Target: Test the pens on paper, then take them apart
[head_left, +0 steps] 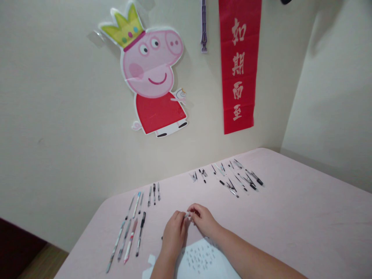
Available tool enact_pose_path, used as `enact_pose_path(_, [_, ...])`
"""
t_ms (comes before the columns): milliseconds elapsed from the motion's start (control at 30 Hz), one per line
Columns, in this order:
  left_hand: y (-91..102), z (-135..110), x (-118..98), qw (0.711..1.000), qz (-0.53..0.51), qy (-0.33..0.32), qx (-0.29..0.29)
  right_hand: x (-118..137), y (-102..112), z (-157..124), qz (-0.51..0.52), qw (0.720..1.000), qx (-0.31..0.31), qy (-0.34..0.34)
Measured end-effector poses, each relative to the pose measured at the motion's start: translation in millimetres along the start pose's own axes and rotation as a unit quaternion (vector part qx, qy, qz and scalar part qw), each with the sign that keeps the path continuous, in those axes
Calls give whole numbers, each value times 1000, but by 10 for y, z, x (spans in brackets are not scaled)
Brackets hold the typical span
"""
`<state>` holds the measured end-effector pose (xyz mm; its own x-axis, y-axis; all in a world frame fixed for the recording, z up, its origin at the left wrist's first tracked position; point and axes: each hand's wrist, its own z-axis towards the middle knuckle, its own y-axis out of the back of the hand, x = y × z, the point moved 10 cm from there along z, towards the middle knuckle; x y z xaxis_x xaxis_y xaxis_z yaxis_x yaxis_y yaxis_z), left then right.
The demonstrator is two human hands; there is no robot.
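My left hand [173, 230] and my right hand [203, 220] meet above the pink tabletop, fingertips pinched close together. Between them is a small pale pen part [187, 214]; both hands grip it, and most of it is hidden by the fingers. Below my hands lies a white sheet of paper [200, 257] covered with short dark ink marks, partly under my forearms. A small dark tip [162, 237] shows at the outer edge of my left hand; what it belongs to is hidden.
Several whole pens [141, 234] lie in rows on the left of the pink table [290, 224]. Toward the back right are several groups of dismantled pen parts [238, 180]. A cartoon pig cutout [159, 112] and a red banner [240, 77] hang on the wall behind.
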<state>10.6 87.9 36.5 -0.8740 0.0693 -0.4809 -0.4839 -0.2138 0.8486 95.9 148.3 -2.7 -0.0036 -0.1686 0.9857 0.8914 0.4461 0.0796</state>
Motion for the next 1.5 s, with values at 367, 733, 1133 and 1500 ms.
enact_pose_path(367, [-63,-29,98,999,20,29,32,-3,-16,-16,-69,997,3,14])
enact_pose_path(733, [-46,-32,118,999,24,33,26,43,-7,-20,-62,998,9,12])
enact_pose_path(1133, [-31,-20,161,999,1,43,12,13,20,-11,-46,999,-6,17])
enact_pose_path(1500, [94,-23,216,996,-41,26,-71,13,272,-3,-126,989,-83,9])
